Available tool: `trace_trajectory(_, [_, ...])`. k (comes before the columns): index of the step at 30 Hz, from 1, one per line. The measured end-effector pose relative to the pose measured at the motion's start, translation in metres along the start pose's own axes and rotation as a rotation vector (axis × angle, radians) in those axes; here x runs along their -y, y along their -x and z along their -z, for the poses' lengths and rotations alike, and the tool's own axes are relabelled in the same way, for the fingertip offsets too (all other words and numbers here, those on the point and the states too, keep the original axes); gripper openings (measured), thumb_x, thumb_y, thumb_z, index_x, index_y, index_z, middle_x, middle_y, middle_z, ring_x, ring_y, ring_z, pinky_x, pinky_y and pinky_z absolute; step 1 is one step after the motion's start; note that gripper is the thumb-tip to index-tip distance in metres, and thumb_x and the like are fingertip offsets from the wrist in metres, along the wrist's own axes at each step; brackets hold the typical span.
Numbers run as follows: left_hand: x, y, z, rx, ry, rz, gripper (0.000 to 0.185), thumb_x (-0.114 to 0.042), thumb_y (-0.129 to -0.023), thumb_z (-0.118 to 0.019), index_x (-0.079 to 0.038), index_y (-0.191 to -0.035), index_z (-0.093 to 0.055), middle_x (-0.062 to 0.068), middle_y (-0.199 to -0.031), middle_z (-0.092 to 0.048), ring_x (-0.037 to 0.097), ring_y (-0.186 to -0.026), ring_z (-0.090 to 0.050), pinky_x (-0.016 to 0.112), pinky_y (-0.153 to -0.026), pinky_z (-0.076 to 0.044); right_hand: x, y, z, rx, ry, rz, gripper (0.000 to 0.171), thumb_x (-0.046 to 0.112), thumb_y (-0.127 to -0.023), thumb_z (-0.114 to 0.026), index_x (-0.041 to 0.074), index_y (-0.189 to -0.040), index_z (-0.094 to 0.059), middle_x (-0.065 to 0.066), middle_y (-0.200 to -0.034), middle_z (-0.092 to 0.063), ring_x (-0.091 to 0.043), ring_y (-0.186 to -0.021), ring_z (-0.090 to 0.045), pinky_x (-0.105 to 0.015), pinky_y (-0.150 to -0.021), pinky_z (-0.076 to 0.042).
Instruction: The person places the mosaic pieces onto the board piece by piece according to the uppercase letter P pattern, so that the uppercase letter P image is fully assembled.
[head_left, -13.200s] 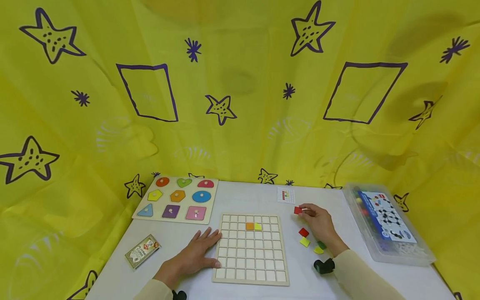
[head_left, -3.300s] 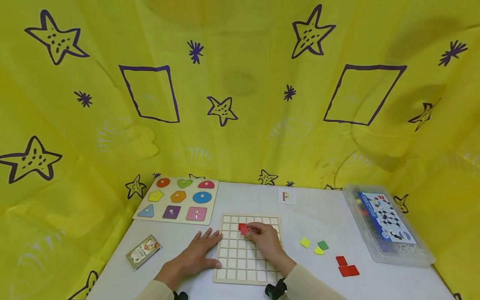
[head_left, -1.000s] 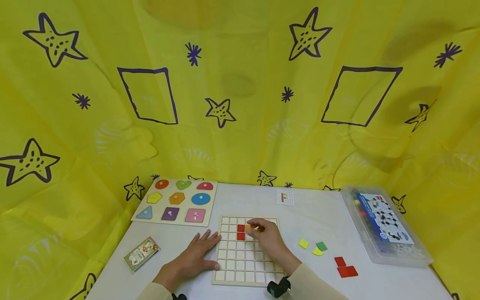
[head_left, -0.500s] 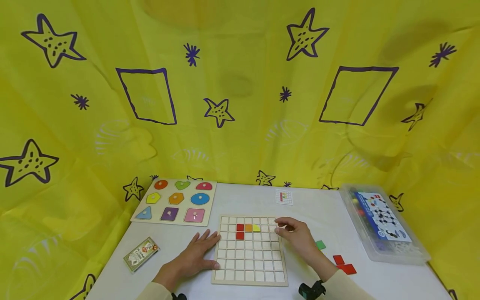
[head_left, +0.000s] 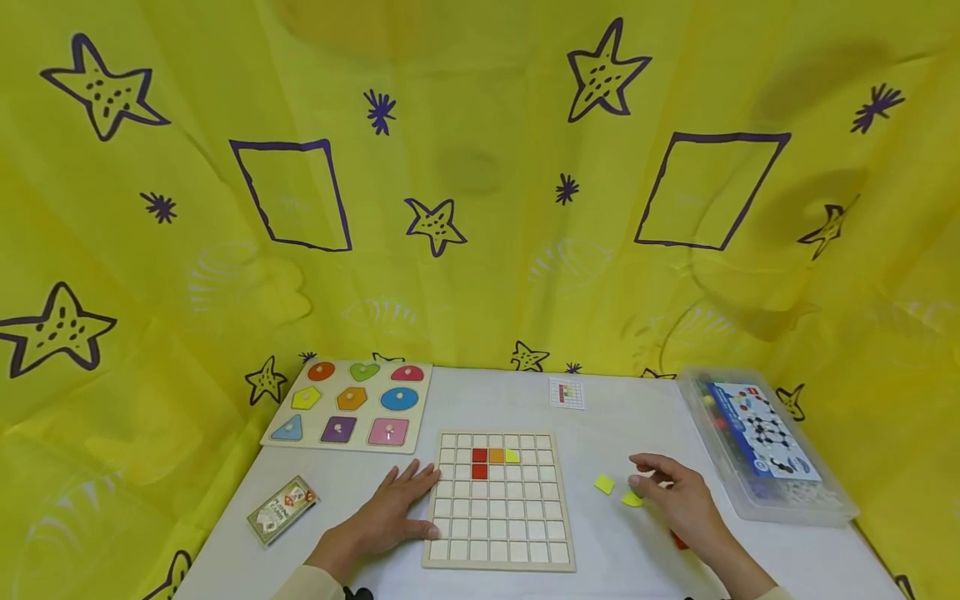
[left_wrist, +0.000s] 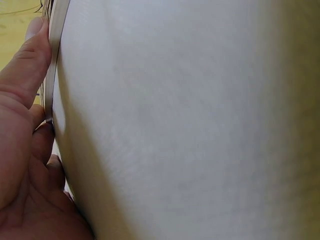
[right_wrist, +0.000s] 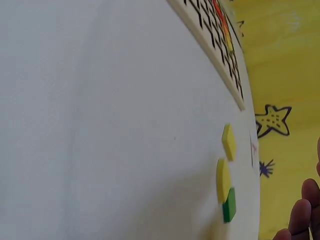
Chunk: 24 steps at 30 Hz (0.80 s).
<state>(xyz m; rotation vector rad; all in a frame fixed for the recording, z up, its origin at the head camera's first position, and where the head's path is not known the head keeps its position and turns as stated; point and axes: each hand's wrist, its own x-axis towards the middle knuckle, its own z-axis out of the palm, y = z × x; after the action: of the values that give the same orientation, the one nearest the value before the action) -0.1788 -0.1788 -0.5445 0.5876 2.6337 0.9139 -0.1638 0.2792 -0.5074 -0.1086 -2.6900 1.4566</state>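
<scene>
Yellow rounded tile – flat on table – beside green tile.

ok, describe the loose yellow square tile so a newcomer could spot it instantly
Start at the wooden grid board in the middle of the white table. Between its right edge and the right hand lie loose tiles. The yellow square tile lies nearest the board, with four corners; the yellow tile beside it has a rounded edge.

Pale matt wooden grid board, smooth white table; clear glossy plastic box, creased yellow cloth backdrop
</scene>
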Motion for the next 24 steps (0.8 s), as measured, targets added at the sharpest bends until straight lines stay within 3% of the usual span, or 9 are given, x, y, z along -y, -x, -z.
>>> trace_trajectory(3, [0.000, 0.000, 0.000, -0.001, 0.000, 0.000, 0.096, -0.050, -0.084, -0.083, -0.009, -0.161, -0.044, 0.012, -0.170, -0.038, 0.042, -0.162, -0.018, 0.065, -0.131, -0.004, -0.016, 0.006, 0.015, -0.005, 0.066, -0.055, 0.042, 0.022, -0.095, -0.080, 0.004, -0.132, -0.071, -0.014, -0.117, -0.073, -0.002, -0.088, -0.057, -0.022, -0.069, -0.051])
trace_trajectory(8, [0.000, 0.000, 0.000, 0.000, -0.005, 0.002, 0.096, -0.051, -0.084, -0.083, -0.009, -0.161, -0.044, 0.012, -0.170, -0.038, 0.042, -0.162, -0.019, 0.065, -0.131, -0.005, -0.040, 0.015, 0.033, 0.068, 0.166, -0.219, 0.057, 0.039, -0.096, -0.078, 0.004, -0.139, -0.066, -0.015, -0.124, -0.068, -0.019, -0.101, -0.059, -0.024, -0.072, -0.051])
trace_trajectory(11, [-0.001, 0.000, 0.000, -0.001, -0.005, 0.004, 0.096, -0.050, -0.084, -0.083, -0.009, -0.161, -0.044, 0.012, -0.170, -0.038, 0.042, -0.162, -0.019, 0.066, -0.131, -0.005, -0.051, 0.018, 0.037, 0.113, 0.211, -0.260, 0.065, 0.047, -0.094, -0.077, 0.002, -0.140, -0.064, -0.016, -0.123, -0.068, -0.026, -0.105, -0.061, -0.030, -0.076, -0.053])
trace_trajectory(18, [-0.002, 0.001, 0.001, -0.003, 0.008, 0.014, 0.095, -0.048, -0.084, -0.084, -0.009, -0.161, -0.044, 0.012, -0.170, -0.038, 0.042, -0.162, -0.018, 0.065, -0.131, -0.004, -0.059, 0.016, 0.032, 0.099, 0.323, -0.163, 0.060, 0.041, -0.091, -0.081, 0.002, -0.134, -0.068, -0.004, -0.104, -0.072, -0.017, -0.090, -0.060, -0.031, -0.075, -0.049])
trace_trajectory(24, [-0.002, -0.001, 0.000, 0.001, 0.013, 0.022, 0.095, -0.050, -0.084, -0.083, -0.010, -0.161, -0.044, 0.011, -0.170, -0.038, 0.042, -0.162, -0.018, 0.066, -0.131, -0.003, -0.057, 0.008, 0.024, 0.071, 0.333, -0.118, 0.046, 0.026, -0.091, -0.082, 0.002, -0.128, -0.071, -0.002, -0.100, -0.074, -0.017, -0.088, -0.062, -0.030, -0.073, -0.049])
